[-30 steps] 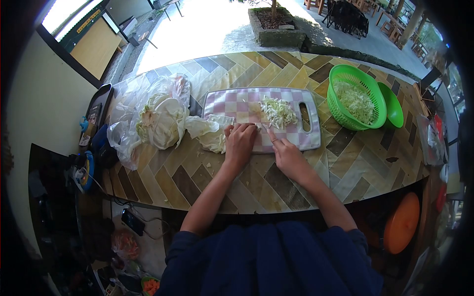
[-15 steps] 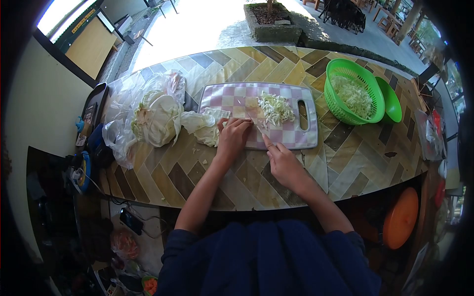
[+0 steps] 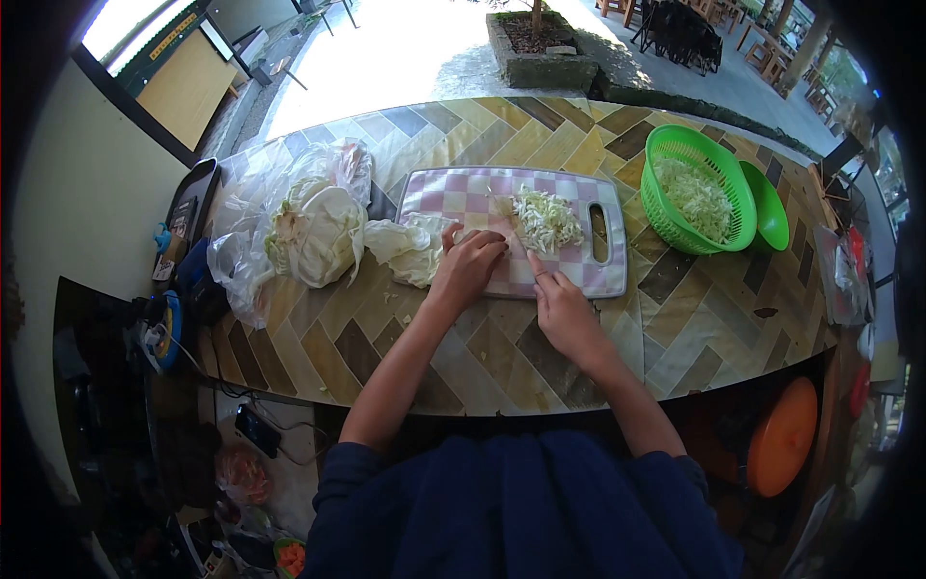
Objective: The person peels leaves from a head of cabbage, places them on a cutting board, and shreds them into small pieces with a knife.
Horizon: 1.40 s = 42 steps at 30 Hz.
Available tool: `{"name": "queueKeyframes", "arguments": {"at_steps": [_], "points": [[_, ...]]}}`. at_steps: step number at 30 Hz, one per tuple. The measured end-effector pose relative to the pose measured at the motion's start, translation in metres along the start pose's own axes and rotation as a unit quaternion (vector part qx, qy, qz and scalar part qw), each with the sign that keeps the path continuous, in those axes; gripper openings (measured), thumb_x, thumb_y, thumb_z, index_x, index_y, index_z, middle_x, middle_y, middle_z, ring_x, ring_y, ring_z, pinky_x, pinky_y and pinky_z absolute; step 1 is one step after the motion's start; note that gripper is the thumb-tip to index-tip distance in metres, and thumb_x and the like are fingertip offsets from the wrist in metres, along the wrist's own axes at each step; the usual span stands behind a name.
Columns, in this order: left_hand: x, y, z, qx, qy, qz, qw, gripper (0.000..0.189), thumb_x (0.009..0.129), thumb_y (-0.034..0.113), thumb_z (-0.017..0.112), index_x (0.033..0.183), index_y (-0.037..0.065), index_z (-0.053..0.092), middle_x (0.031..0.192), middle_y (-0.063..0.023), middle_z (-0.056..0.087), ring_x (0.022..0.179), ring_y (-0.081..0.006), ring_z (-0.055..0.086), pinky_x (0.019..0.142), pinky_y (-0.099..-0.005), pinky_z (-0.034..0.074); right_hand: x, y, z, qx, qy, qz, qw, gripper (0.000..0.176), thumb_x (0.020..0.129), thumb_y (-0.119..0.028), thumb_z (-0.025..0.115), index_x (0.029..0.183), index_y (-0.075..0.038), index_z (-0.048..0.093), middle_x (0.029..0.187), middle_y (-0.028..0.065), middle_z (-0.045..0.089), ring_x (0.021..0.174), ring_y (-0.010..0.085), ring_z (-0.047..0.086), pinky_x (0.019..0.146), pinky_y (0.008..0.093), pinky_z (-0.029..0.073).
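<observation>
Cabbage leaves, pale green and loose, lie across the near left corner of a pink-and-white checked cutting board, partly spilling onto the counter. The person's left hand rests on them with the fingers curled under, pressing the leaves down against the board. Just to its right, the right hand is closed around a knife with the index finger stretched forward along it. The thin blade points away from the person and is hard to make out. Its far end reaches a heap of shredded cabbage in the middle of the board, beside the board's handle slot.

To the left of the board, touching the loose leaves, a cut head of cabbage sits in an opened clear plastic bag. To the right, near the board, a green colander holds more shredded cabbage, with a green bowl tucked just behind it. Everything stands on a counter tiled in a tan and grey herringbone pattern. A dark tray lies at the counter's far left end.
</observation>
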<state>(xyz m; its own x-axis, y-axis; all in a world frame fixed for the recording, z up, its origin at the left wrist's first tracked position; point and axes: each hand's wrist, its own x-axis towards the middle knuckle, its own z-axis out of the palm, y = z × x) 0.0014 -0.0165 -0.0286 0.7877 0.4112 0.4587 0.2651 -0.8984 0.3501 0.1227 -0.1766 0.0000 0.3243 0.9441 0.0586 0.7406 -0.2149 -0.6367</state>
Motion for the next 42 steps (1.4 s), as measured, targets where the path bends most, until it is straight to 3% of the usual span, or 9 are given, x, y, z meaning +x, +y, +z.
{"name": "queueKeyframes", "arguments": {"at_steps": [3,10,15,25,28,37,42], "points": [[0.000,-0.001,-0.002,0.015,-0.032,-0.015,0.999,0.017,0.085,0.011,0.060,0.098,0.012,0.070,0.101,0.0006,0.070,0.102,-0.0156,0.064,0.107,-0.0454,0.022,0.001,0.005,-0.001,0.011,0.015,-0.001,1.000,0.053,0.094,-0.010,0.047,0.146,-0.011,0.037,0.094,0.0219,0.055,0.084,0.0410,0.060,0.076,0.0477,0.050],[-0.008,0.005,-0.002,0.043,0.006,-0.007,0.999,0.020,0.085,0.010,0.057,0.100,0.013,0.070,0.106,0.0017,0.070,0.105,-0.0124,0.061,0.108,-0.0457,0.019,-0.013,-0.004,-0.001,0.038,-0.004,-0.027,0.999,0.052,0.095,-0.008,0.048,0.146,-0.011,0.038,0.091,0.0208,0.055,0.083,0.0389,0.057,0.078,0.0443,0.047],[-0.010,0.006,0.000,0.045,0.004,-0.024,0.999,0.022,0.084,0.009,0.057,0.101,0.014,0.070,0.109,0.0020,0.070,0.106,-0.0129,0.061,0.107,-0.0447,0.020,-0.023,-0.007,-0.003,0.017,-0.029,-0.012,0.999,0.052,0.096,-0.012,0.047,0.147,-0.013,0.036,0.099,0.0211,0.054,0.086,0.0406,0.060,0.076,0.0481,0.050],[-0.010,0.006,0.005,0.021,0.029,-0.036,0.999,0.017,0.084,0.010,0.060,0.098,0.014,0.069,0.104,0.0010,0.071,0.103,-0.0154,0.063,0.105,-0.0437,0.023,0.011,0.003,0.012,-0.004,-0.033,-0.035,0.999,0.055,0.092,-0.007,0.047,0.146,-0.007,0.035,0.098,0.0257,0.056,0.088,0.0436,0.060,0.078,0.0486,0.050],[-0.010,0.008,0.004,0.015,0.030,-0.049,0.998,0.015,0.085,0.011,0.061,0.097,0.014,0.069,0.103,0.0012,0.071,0.102,-0.0153,0.064,0.105,-0.0437,0.023,0.016,0.001,0.024,-0.002,0.017,-0.034,0.999,0.055,0.092,-0.004,0.048,0.146,-0.009,0.038,0.091,0.0246,0.057,0.084,0.0417,0.059,0.079,0.0469,0.048],[-0.011,0.010,0.006,0.025,0.047,-0.050,0.997,0.013,0.086,0.012,0.062,0.096,0.014,0.069,0.100,0.0002,0.072,0.102,-0.0154,0.063,0.106,-0.0444,0.021,-0.003,0.008,-0.001,0.074,0.003,-0.056,0.996,0.055,0.093,-0.007,0.051,0.146,-0.010,0.038,0.089,0.0220,0.057,0.084,0.0392,0.058,0.079,0.0448,0.046],[-0.011,0.011,0.004,0.016,0.050,-0.053,0.997,0.014,0.084,0.009,0.061,0.094,0.012,0.069,0.098,-0.0005,0.072,0.101,-0.0163,0.063,0.106,-0.0439,0.021,-0.012,0.003,-0.006,0.020,-0.020,-0.068,0.997,0.051,0.095,-0.010,0.048,0.145,-0.009,0.039,0.093,0.0222,0.056,0.084,0.0403,0.059,0.079,0.0458,0.049]]}}
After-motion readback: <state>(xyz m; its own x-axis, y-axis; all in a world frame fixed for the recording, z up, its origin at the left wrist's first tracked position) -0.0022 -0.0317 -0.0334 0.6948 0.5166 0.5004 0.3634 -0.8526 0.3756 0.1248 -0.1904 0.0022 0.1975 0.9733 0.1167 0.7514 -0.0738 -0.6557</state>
